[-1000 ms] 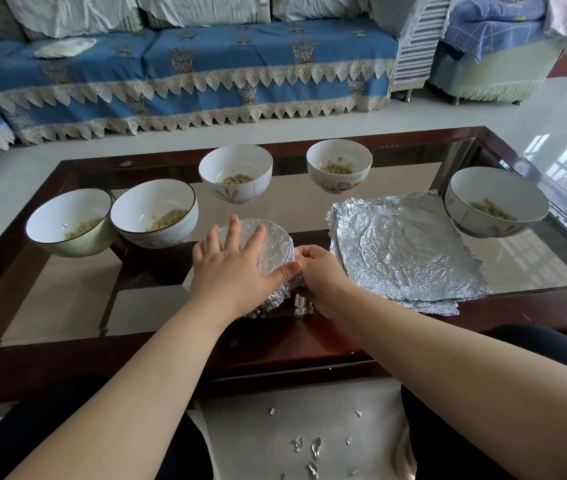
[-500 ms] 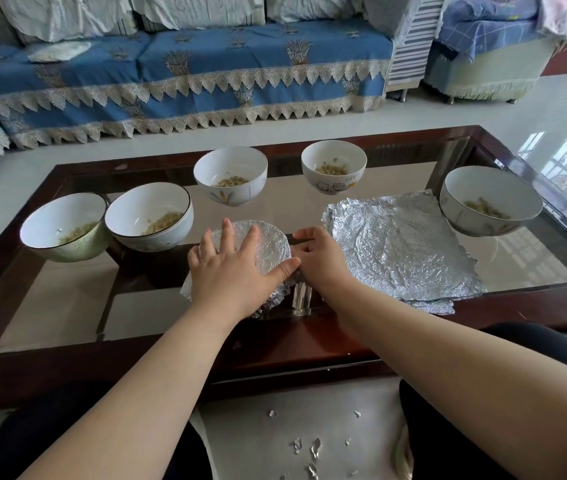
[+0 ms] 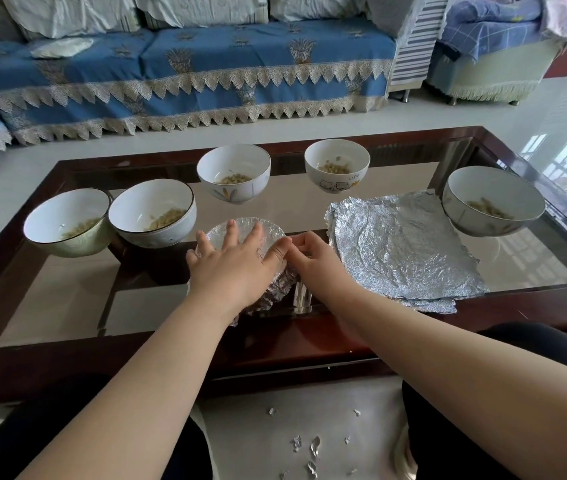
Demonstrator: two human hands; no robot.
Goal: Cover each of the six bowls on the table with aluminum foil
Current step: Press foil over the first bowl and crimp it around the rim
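**One bowl nearly wrapped, five still open**

Glass tops the dark-framed worktop (image 3: 534, 157), which stands in front of a blue sofa (image 3: 185, 71) with a lace-edged cover. Along the left edge sits a pale green bowl (image 3: 67, 221), uncovered, with a small heap of yellowish grains or beans at its bottom. Touching it on the right is a white bowl (image 3: 152, 213) with the same filling, also open. Toward the far edge stand two more white bowls, one painted with a wheat sprig (image 3: 233, 173) and one with a cartoon print (image 3: 336, 169); both are uncovered with a little of the same food in each.

At the near edge, about the middle, the foil-covered bowl (image 3: 268, 233) is being finished; its contents are hidden. The left hand (image 3: 237, 265) lies flat on the foil top with fingers spread, pressing it down. The right hand (image 3: 313, 258), fingers curled, pinches the foil at the bowl's right rim, apparently crimping it under the lip.

Right of that lies a stack of foil sheets (image 3: 406, 251), crinkled and flat, reaching the near edge. By the right edge stands the sixth bowl (image 3: 493, 202), open, with a few grains inside.

By my count, one bowl is almost done and five remain. Small foil scraps (image 3: 313, 448) lie on the floor.
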